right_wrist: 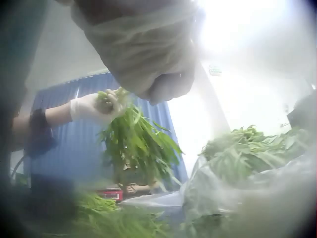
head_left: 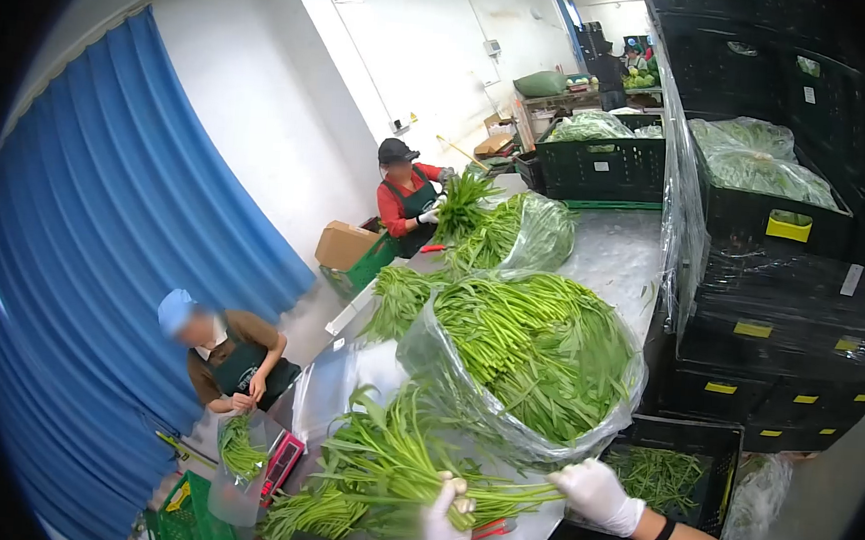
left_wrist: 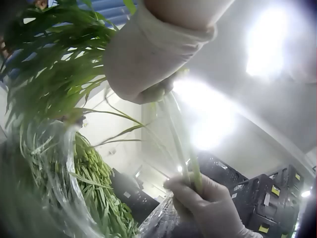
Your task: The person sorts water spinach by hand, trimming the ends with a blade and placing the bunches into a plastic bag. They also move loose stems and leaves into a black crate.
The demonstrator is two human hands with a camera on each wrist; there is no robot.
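My gloved left hand (head_left: 449,522) grips a bunch of long leafy greens (head_left: 389,458) by the stems, low in the head view; the leaves spread to the left. To its right, my gloved right hand (head_left: 597,494) pinches the ends of a few stems (head_left: 517,497) from that bunch. In the left wrist view the right hand (left_wrist: 210,206) holds pale stems between thumb and fingers. The right wrist view shows the left hand (right_wrist: 101,106) curled round the bunch, leaves (right_wrist: 141,144) hanging down.
A large plastic bag of greens (head_left: 537,358) stands just beyond my hands. Black crates (head_left: 780,324) are stacked at right, with a crate of cut stems (head_left: 659,477) below. A red scale (head_left: 282,465) and two people are across the table (head_left: 624,253).
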